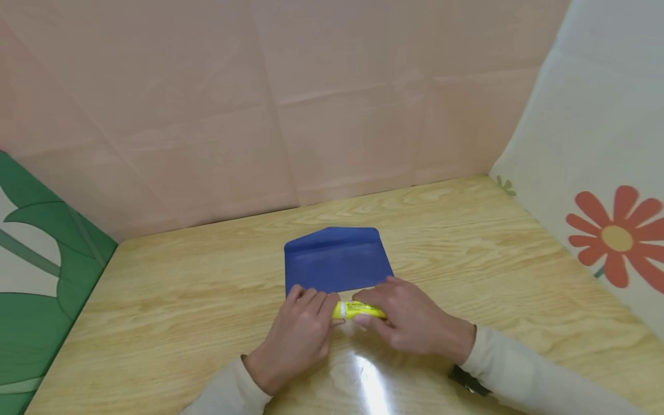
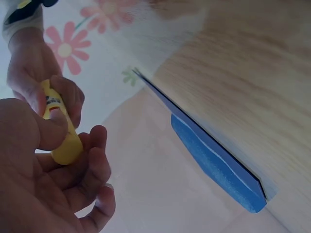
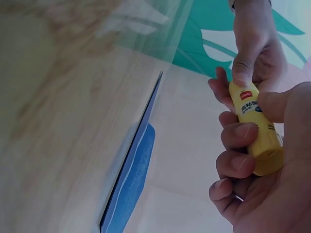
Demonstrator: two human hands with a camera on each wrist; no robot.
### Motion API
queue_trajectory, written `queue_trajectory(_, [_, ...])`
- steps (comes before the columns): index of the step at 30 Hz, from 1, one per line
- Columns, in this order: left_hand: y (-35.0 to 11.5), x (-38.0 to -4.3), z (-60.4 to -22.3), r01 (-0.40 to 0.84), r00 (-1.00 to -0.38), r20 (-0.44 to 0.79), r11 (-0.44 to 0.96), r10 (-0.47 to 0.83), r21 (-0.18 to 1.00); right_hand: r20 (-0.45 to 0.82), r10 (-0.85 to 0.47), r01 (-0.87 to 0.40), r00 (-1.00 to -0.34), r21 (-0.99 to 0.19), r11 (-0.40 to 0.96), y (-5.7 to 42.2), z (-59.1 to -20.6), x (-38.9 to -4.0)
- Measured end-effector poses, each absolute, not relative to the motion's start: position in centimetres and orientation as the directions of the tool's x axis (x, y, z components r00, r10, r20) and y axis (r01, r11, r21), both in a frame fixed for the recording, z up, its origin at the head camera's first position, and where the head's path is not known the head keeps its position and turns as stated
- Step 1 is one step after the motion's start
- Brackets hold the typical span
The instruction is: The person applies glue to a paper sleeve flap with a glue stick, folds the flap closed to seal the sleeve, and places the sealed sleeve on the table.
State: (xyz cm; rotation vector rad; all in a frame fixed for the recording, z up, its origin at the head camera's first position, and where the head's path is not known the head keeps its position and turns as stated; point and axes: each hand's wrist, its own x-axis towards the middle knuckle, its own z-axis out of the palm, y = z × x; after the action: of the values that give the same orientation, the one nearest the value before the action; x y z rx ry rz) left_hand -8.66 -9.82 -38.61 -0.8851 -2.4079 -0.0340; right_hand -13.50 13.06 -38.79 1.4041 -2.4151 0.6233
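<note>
Both hands hold a yellow glue stick (image 1: 358, 310) level above the near part of the table. My left hand (image 1: 301, 334) pinches its cap end between thumb and curled fingers. Round the body of the glue stick (image 3: 257, 124) curl the fingers and thumb of my right hand (image 1: 412, 317). The cap looks seated on the body. Just beyond the hands a blue envelope (image 1: 337, 265) lies on the table with its flap raised at the far side. In the left wrist view the envelope (image 2: 218, 160) shows edge-on, its flap tilted up from the surface.
The wood-grain table (image 1: 181, 300) reaches back to a plain pinkish backdrop (image 1: 207, 115). A white sheet with a red flower (image 1: 617, 237) borders the right side, and a green leaf-patterned sheet (image 1: 41, 248) the left. A bright reflection lies on the near tabletop.
</note>
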Motion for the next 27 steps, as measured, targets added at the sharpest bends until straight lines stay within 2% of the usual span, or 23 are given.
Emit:
queue_trajectory(9, [-9.7,-8.3,-38.7,0.550,-0.692,0.416,0.804,0.590,-0.226,0.443,-0.760,-0.875,-0.475,-0.148,0.460,13.0,-38.7,-13.4])
queue_trajectory(18, [-10.1,-7.8,-39.5,0.545,-0.703,0.349,0.784,0.620,-0.296,0.334,-0.804,-0.871,-0.492,-0.199,0.450,13.0,-38.9,-13.4])
queue_trajectory(21, [-10.4,-7.7,-39.6,0.553,-0.713,0.336,0.788,0.616,-0.270,0.329,-0.811,-0.875,-0.484,-0.188,0.446,12.9,-39.0,-13.4])
queue_trajectory(27, [-10.7,-7.6,-39.1,0.585,-0.758,0.284,0.805,0.588,-0.105,0.340,-0.807,-0.875,-0.483,-0.162,0.455,12.6,-39.1,-13.2])
